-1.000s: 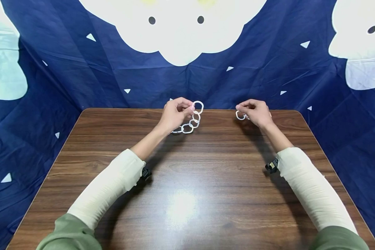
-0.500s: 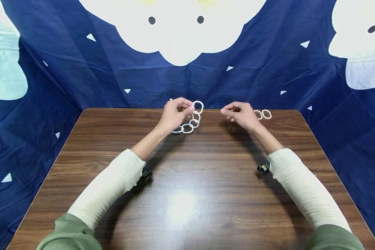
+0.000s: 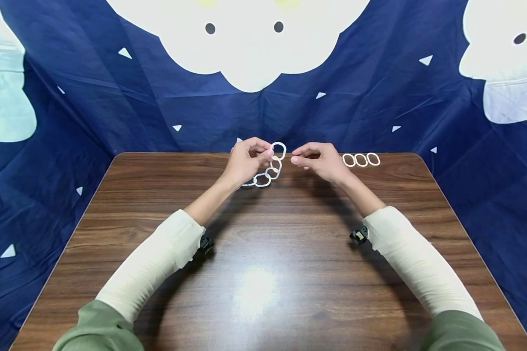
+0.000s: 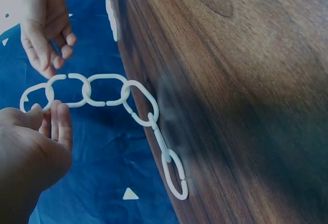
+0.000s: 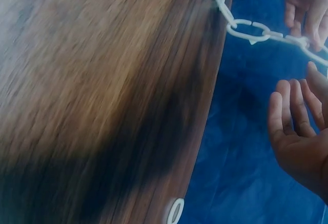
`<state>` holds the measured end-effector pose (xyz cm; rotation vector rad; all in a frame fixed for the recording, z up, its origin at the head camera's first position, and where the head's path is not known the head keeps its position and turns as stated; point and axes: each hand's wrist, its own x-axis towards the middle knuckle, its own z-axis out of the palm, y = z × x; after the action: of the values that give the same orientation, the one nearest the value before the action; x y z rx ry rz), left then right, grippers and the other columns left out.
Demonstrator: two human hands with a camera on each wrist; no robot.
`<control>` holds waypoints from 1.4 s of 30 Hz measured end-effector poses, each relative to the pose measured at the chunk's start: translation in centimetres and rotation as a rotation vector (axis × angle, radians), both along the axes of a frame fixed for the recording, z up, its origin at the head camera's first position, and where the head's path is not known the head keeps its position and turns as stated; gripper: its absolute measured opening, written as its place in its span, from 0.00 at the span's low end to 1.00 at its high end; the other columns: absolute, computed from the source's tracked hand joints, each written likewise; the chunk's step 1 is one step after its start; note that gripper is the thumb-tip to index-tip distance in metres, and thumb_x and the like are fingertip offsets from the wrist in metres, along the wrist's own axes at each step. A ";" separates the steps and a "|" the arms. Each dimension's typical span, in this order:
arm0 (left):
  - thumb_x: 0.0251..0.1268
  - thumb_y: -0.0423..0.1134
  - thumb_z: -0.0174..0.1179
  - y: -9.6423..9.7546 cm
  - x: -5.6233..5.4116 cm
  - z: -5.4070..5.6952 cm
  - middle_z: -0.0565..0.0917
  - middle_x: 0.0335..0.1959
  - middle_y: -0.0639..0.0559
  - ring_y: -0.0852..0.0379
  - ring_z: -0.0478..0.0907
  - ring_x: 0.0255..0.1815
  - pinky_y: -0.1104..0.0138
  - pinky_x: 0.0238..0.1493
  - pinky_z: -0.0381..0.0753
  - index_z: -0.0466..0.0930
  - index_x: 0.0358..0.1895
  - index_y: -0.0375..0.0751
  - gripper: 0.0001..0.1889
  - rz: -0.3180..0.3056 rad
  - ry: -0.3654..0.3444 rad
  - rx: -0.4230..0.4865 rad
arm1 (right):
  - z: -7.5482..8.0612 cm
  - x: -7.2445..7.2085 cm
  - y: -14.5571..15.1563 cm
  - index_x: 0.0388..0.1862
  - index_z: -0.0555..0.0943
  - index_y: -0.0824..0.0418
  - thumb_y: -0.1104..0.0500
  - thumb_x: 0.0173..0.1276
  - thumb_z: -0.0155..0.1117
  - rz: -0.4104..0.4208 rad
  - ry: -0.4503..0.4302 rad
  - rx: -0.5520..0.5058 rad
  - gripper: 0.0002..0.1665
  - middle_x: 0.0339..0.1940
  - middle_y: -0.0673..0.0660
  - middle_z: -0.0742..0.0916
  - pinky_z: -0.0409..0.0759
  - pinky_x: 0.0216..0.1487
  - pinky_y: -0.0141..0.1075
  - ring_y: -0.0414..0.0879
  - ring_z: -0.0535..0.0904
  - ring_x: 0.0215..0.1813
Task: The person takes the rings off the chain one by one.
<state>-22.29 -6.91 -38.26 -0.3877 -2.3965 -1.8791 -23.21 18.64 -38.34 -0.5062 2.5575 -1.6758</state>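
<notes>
Near the table's far edge my left hand (image 3: 246, 158) pinches the end link (image 3: 285, 151) of a white plastic chain (image 4: 108, 76) between thumb and fingers. From there the chain hangs in oval links, each with a small split, and its lower end lies on the table in the left wrist view. My right hand (image 3: 322, 161) hovers just right of the held link, thumb and index finger apart. Its fingers look relaxed, and nothing shows between them. In the right wrist view the right hand's fingers (image 5: 300, 106) stand just below the chain (image 5: 248, 38).
Three loose white links (image 3: 355, 160) lie in a row on the wooden table (image 3: 298, 253), near its far right edge. Behind the table hangs a blue cloth (image 3: 193, 112) with white cloud shapes.
My right hand has moved left, away from the loose links and towards the chain, uncovering three links. My left hand has stayed in place, holding the chain.
</notes>
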 end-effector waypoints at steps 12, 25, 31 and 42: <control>0.79 0.31 0.72 0.0 0.1 0.1 0.95 0.44 0.34 0.36 0.93 0.43 0.43 0.53 0.94 0.89 0.52 0.28 0.08 -0.004 -0.010 -0.001 | 0.8 0.0 -1.8 0.56 0.93 0.67 0.61 0.73 0.83 0.039 0.024 -0.047 0.16 0.44 0.56 0.97 0.88 0.46 0.30 0.35 0.89 0.40; 0.78 0.30 0.72 0.1 0.0 -0.1 0.95 0.44 0.32 0.50 0.94 0.37 0.53 0.48 0.96 0.89 0.51 0.28 0.07 -0.013 0.004 -0.007 | 1.7 -0.2 -2.3 0.56 0.91 0.71 0.63 0.75 0.81 0.033 0.043 -0.081 0.16 0.42 0.51 0.97 0.92 0.49 0.34 0.34 0.90 0.41; 0.77 0.28 0.72 0.2 0.0 0.0 0.94 0.45 0.30 0.51 0.94 0.37 0.64 0.45 0.95 0.88 0.51 0.26 0.07 -0.023 -0.001 0.022 | 1.8 -0.2 -2.5 0.55 0.92 0.69 0.62 0.77 0.79 0.030 0.063 -0.086 0.14 0.41 0.57 0.97 0.92 0.49 0.35 0.43 0.92 0.42; 0.79 0.28 0.70 -0.2 0.1 -0.3 0.94 0.46 0.30 0.51 0.93 0.38 0.60 0.47 0.96 0.90 0.52 0.26 0.08 -0.015 0.011 0.007 | 2.0 -0.1 -2.5 0.55 0.91 0.72 0.63 0.78 0.78 0.026 0.082 -0.078 0.14 0.37 0.53 0.95 0.91 0.47 0.33 0.34 0.89 0.38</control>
<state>-22.23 -7.11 -38.58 -0.4155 -2.3865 -1.8858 -23.28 16.17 -36.36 -0.6232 2.5363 -1.7888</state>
